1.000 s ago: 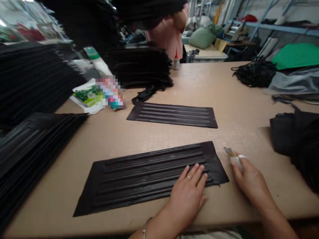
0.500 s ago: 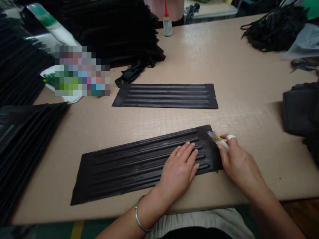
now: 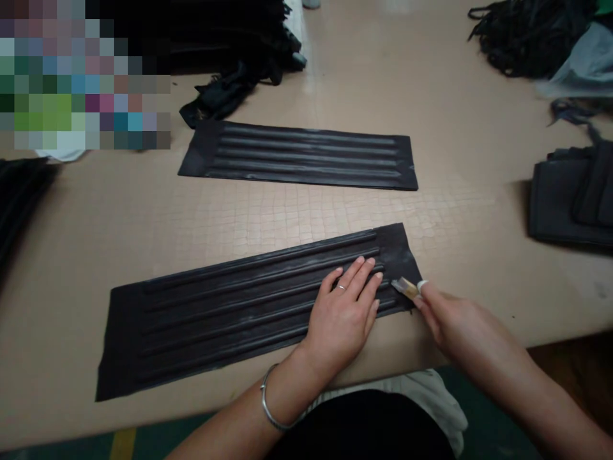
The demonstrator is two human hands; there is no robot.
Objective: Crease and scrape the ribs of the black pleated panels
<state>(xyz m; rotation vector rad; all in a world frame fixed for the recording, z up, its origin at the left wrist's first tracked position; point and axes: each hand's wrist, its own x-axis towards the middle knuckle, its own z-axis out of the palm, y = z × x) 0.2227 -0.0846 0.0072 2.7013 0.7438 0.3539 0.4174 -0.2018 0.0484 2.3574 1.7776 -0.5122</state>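
A black ribbed panel (image 3: 230, 300), long and leather-like with raised parallel ridges, lies at a slant on the table near me. My left hand (image 3: 342, 313) presses flat on its right part, fingers stretched over the ridges. In my right hand (image 3: 447, 316) is a small flat brush (image 3: 406, 287), pinched between thumb and fingers. Its pale tip is at the ridge ends on the panel's right end; most of the handle is hidden by the hand. A second ribbed panel (image 3: 306, 155) lies farther back, apart from both hands.
Behind stands a dark stack (image 3: 215, 38) with black scraps (image 3: 220, 96) before it. More black sheets (image 3: 19, 191) are at the left. On the right lie folded black pieces (image 3: 558, 198), a heap of black strips (image 3: 541, 38) and a plastic bag (image 3: 589, 67).
My right hand has brought the brush down and left from the upper right edge onto the panel's right end. My left hand stays on the panel. The view has tilted downward.
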